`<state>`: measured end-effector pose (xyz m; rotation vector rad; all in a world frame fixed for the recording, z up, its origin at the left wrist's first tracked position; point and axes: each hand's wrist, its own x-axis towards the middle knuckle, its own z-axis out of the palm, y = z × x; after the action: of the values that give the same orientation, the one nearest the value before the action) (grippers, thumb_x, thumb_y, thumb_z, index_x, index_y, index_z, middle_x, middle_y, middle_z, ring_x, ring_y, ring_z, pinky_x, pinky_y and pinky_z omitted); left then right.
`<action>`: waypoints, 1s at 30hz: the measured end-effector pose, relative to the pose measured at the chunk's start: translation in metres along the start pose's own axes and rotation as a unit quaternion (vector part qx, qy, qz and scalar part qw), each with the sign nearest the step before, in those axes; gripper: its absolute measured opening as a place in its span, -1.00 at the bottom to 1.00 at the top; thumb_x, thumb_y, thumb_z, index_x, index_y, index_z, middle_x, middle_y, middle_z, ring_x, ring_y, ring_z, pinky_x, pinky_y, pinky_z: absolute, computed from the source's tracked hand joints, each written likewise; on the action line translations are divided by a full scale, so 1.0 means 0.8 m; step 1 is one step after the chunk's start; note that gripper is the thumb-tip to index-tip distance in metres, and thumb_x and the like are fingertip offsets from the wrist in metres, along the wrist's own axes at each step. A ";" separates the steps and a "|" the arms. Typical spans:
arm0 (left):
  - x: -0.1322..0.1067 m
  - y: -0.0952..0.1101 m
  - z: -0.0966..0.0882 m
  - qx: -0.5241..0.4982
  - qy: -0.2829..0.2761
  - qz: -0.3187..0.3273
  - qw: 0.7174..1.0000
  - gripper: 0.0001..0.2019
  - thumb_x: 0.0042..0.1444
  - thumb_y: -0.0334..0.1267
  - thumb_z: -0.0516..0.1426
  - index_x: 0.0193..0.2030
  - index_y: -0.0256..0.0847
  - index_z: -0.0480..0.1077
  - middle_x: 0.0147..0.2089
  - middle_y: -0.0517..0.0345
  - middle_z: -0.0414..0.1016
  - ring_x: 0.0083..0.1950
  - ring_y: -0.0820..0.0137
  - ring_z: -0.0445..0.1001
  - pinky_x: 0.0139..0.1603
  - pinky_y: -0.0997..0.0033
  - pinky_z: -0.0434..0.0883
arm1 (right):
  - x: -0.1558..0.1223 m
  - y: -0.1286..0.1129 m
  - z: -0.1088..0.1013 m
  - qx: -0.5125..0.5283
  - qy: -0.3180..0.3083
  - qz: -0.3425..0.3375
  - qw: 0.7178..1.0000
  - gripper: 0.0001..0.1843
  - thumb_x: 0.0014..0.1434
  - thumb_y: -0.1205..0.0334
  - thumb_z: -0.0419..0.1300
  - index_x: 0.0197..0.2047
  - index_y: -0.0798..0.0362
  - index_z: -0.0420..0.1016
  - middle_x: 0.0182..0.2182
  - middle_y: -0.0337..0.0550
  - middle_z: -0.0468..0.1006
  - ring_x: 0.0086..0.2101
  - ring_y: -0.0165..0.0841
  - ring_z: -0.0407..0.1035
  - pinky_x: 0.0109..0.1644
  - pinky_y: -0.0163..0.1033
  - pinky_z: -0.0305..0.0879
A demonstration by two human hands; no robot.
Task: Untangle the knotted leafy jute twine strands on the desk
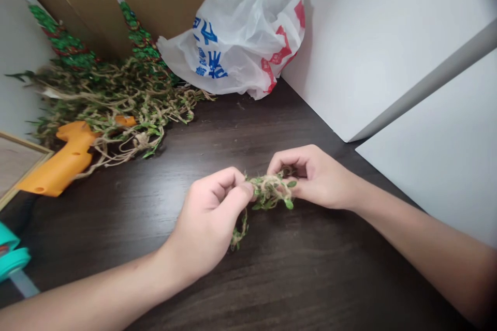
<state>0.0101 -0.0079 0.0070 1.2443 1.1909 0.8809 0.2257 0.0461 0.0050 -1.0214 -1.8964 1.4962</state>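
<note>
Between my two hands, above the dark table, is a small bundle of twine garland with green leaves. My left hand pinches its left end between thumb and fingers, and a short leafy strand dangles below that hand. At the bundle's right end my right hand is closed on it, with the fingers curled and part of the twine hidden among them.
A heap of leafy twine lies at the back left, with two small Christmas trees behind. In front sits an orange glue gun. A white plastic bag, white panels and a teal object surround the dark tabletop.
</note>
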 end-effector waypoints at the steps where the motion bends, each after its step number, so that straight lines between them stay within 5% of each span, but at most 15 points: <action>1: 0.000 0.000 0.000 0.007 -0.003 0.004 1.000 -0.69 0.30 -0.19 0.11 -0.48 -0.18 0.23 -0.61 0.44 -0.01 -0.60 0.60 -0.11 -0.61 0.57 -0.03 | 0.000 0.000 0.000 0.001 0.002 0.001 1.000 -0.94 0.10 0.33 0.35 -0.37 0.09 0.54 -0.50 -0.20 0.58 -0.51 -0.41 0.33 -0.43 -0.29 0.20; 8: -0.001 0.002 -0.001 0.105 -0.016 0.029 0.994 -0.71 0.29 -0.21 0.12 -0.47 -0.21 0.32 -0.59 0.34 0.22 -0.53 0.55 0.14 -0.51 0.55 0.13 | -0.002 -0.006 0.006 -0.064 0.121 -0.021 0.990 -0.92 0.17 0.30 0.34 -0.37 0.07 0.60 -0.45 -0.16 0.64 -0.47 -0.36 0.43 -0.41 -0.27 0.28; 12: -0.002 0.002 -0.001 0.115 -0.005 0.038 0.993 -0.70 0.30 -0.22 0.12 -0.47 -0.21 0.31 -0.56 0.34 0.20 -0.51 0.55 0.13 -0.50 0.55 0.13 | -0.003 -0.007 0.006 -0.128 0.165 -0.052 0.977 -0.91 0.15 0.40 0.32 -0.32 0.05 0.66 -0.46 -0.20 0.63 -0.46 -0.37 0.41 -0.37 -0.25 0.25; 16: -0.003 0.002 -0.001 0.054 0.001 0.040 0.998 -0.70 0.36 -0.18 0.10 -0.43 -0.20 0.29 -0.57 0.41 0.07 -0.57 0.59 -0.04 -0.57 0.55 0.03 | 0.001 -0.009 0.007 0.125 0.148 -0.016 0.981 -0.95 0.09 0.29 0.42 -0.36 0.04 0.65 -0.40 -0.18 0.62 -0.41 -0.35 0.41 -0.31 -0.23 0.31; 20: -0.002 0.002 0.001 0.049 -0.007 0.039 0.998 -0.69 0.38 -0.18 0.09 -0.42 -0.20 0.29 -0.56 0.41 0.04 -0.56 0.59 -0.07 -0.58 0.55 0.00 | 0.005 -0.014 0.005 0.394 0.121 0.044 0.910 -0.73 0.05 0.18 0.42 -0.55 0.01 0.44 -0.54 -0.24 0.39 -0.40 -0.32 0.37 -0.24 -0.15 0.38; 24: 0.000 0.003 0.001 0.070 -0.010 0.043 0.997 -0.68 0.38 -0.18 0.09 -0.42 -0.20 0.30 -0.55 0.38 0.13 -0.53 0.57 0.03 -0.53 0.56 0.09 | 0.005 -0.014 0.001 0.425 0.132 0.053 0.894 -0.64 0.14 0.07 0.41 -0.55 -0.03 0.40 -0.65 -0.37 0.01 -0.52 -0.36 0.17 -0.31 -0.14 0.32; 30: -0.004 0.003 0.000 0.142 -0.055 0.066 0.986 -0.70 0.33 -0.20 0.12 -0.45 -0.21 0.34 -0.55 0.32 0.24 -0.49 0.53 0.17 -0.47 0.53 0.18 | 0.000 -0.012 0.005 0.410 0.096 0.033 0.907 -0.72 0.16 0.14 0.45 -0.47 0.04 0.50 -0.64 -0.45 -0.11 -0.60 -0.51 -0.21 -0.53 -0.29 -0.11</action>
<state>0.0097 -0.0104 0.0103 1.5981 1.1833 0.7444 0.2200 0.0425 0.0134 -0.7762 -0.9222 1.8883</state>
